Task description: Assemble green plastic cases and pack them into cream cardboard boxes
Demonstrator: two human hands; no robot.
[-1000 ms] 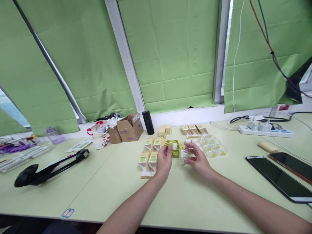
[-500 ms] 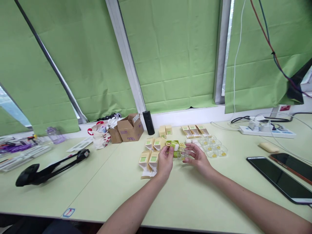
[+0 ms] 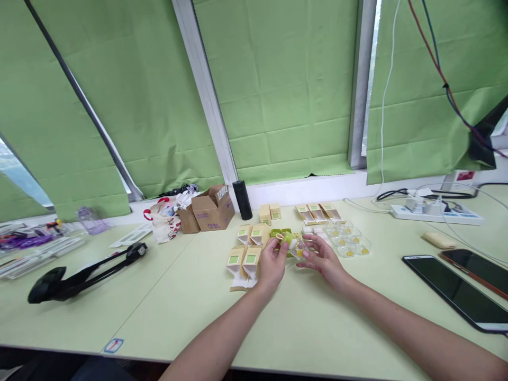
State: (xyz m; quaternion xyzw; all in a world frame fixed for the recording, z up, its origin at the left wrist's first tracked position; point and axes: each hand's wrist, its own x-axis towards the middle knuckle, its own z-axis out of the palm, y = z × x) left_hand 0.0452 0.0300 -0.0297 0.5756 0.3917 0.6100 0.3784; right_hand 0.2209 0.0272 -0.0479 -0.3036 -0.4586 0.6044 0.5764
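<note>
Pinched in my left hand [image 3: 272,265] is a green cap [image 3: 286,239] with a white lower part and a cream cord loop. My right hand [image 3: 326,263] grips a small clear container [image 3: 299,252] with something yellow at its bottom. The cap's white end meets or nearly meets the container's mouth; whether they touch I cannot tell. Behind my hands, more green caps [image 3: 274,232] lie partly hidden. Several clear containers with yellow bottoms [image 3: 345,241] stand right of my right hand, beside small white pieces [image 3: 317,230].
Small cream boxes with green panels and open flaps [image 3: 235,259] stand left of my left hand; more boxes [image 3: 318,211] sit farther back. A black cylinder [image 3: 242,200] and a cardboard box [image 3: 213,210] stand near the window. Phones [image 3: 456,291] and a power strip [image 3: 436,214] lie right.
The green cap has tilted, its white end turning down toward the clear container. The container has tilted and come up against or close to the cap.
</note>
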